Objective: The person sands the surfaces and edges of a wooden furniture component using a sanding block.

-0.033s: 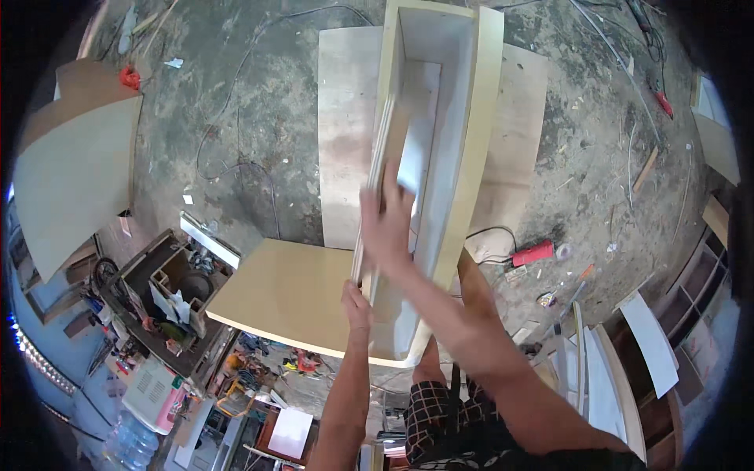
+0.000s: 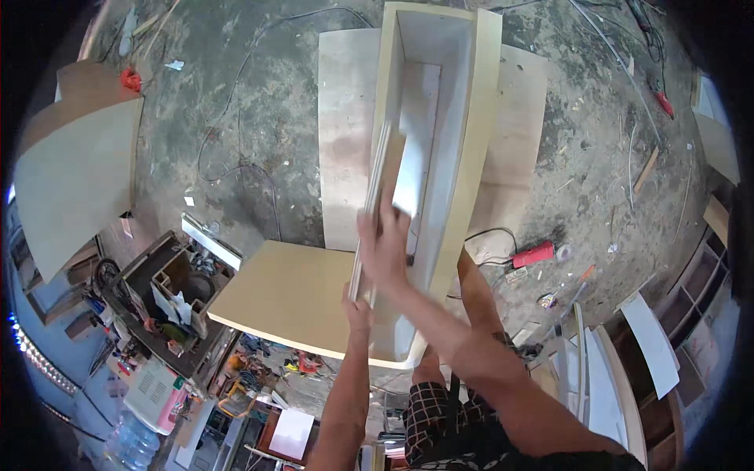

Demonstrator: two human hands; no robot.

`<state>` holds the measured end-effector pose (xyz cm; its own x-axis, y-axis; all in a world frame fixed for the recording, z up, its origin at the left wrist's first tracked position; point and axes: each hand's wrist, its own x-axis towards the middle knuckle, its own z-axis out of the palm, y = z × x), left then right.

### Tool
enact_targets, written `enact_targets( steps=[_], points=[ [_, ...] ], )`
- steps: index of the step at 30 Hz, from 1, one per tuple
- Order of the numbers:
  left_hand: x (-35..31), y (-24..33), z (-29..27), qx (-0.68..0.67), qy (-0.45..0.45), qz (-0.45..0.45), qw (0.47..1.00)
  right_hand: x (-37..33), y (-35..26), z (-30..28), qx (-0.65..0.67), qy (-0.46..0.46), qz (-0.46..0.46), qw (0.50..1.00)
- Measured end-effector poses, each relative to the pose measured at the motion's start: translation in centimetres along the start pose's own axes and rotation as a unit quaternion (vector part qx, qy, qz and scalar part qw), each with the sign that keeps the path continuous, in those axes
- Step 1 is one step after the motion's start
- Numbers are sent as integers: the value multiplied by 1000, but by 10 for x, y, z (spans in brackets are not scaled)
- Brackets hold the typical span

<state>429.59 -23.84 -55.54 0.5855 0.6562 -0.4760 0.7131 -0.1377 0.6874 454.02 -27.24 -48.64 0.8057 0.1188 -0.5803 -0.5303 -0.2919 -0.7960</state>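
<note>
A tall pale wooden cabinet box (image 2: 471,141) stands open below me on plywood sheets (image 2: 345,133) laid on the concrete floor. A thin panel (image 2: 385,169) leans inside it against the left wall, its lower part covered by my hands. My right hand (image 2: 385,250) lies over the panel's near end with its fingers stretched up along it, blurred by motion. Just beneath, my left hand (image 2: 358,302) grips the panel's bottom edge at the cabinet's left wall. My legs in checked shorts (image 2: 440,424) are right behind the cabinet.
A beige board (image 2: 290,294) lies flat left of the cabinet. Beside it is an open crate of tools (image 2: 173,290). A red power tool (image 2: 534,253) with its cable sits to the right. Large boards (image 2: 71,173) lean at the left, white panels (image 2: 652,337) at the right.
</note>
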Motion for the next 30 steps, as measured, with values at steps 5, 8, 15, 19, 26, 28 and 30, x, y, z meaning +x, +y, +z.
enact_targets(
  steps=[5,8,15,19,26,28,30],
  points=[
    [-7,-19,-15,141,40,-74,986,52,-40,7,4,15,-2,1000],
    [5,25,21,43,-12,-36,998,148,-66,-26,-76,96,-75,990],
    [-4,-7,4,74,26,-56,995,28,8,-6,-45,15,-81,996],
    [-2,5,7,27,34,-33,998,105,-59,-15,-53,55,-94,993],
    [3,0,8,32,26,-28,999,90,-44,-19,-81,53,-103,990],
    [10,2,10,31,21,-9,999,67,-21,-14,-51,39,-110,992],
    [19,2,0,38,40,-1,998,92,-65,-6,-56,51,-114,991]
  ],
)
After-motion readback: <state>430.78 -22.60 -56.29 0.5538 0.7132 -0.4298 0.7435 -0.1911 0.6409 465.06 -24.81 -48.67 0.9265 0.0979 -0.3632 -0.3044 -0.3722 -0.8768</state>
